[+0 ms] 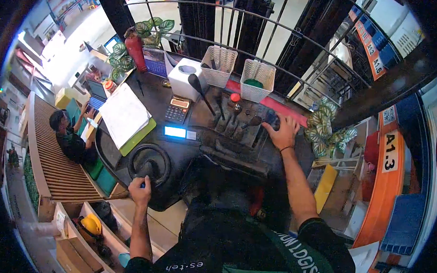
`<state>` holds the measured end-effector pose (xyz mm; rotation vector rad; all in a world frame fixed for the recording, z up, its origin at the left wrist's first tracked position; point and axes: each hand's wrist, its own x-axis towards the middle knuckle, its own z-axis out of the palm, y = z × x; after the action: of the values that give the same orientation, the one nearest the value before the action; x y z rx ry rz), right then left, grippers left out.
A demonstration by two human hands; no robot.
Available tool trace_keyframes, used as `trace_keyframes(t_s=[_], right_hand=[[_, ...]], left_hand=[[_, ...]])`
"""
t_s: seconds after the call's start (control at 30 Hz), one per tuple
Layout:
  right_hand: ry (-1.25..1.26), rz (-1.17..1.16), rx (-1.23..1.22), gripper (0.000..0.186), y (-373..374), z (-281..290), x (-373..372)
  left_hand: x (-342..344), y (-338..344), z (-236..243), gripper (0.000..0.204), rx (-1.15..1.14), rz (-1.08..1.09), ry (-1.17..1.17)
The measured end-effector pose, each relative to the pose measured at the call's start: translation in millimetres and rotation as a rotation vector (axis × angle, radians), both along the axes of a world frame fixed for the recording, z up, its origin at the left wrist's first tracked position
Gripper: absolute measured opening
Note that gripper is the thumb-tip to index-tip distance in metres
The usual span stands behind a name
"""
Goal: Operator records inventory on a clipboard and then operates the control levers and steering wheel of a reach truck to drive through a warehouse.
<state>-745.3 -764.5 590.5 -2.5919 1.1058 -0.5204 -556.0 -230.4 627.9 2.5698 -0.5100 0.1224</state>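
Note:
At the lower left, my left hand [140, 191] is closed on a small dark blue object beside the black steering wheel [164, 157], apparently a knob. My right hand [282, 132] reaches to the right of a bank of black levers [221, 115], its fingers curved round a dark bluish object [271, 119] that is partly hidden. Between the two hands lie a lit display [176, 132] and a calculator [177, 109]. Papers [121, 113] on a green clipboard [142, 136] rest above the wheel.
A white box [184, 82], two baskets [256, 80], a red cylinder [135, 51] and plants [325, 123] line the dashboard behind a wire guard [208, 6]. A person [71, 136] sits left at a laptop. An orange rack beam [388, 176] runs close on the right.

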Motion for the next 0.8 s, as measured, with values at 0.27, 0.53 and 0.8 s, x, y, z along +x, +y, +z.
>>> trace_keyframes(t_s=[0.27,0.53,0.8], right_hand=[[-0.038,0.040,-0.036,0.071,2,-3,-2],[0.005,0.069,0.009,0.077,9,-2,-19],[-0.010,0.025,0.108,0.083,12,-21,-37]], left_hand=[[5,1,2,0.019,-0.053,0.014,-0.043],[5,16,-4,0.021,-0.164,0.107,-0.092],[19,34,-6,0.024,-0.014,0.053,-0.172]])
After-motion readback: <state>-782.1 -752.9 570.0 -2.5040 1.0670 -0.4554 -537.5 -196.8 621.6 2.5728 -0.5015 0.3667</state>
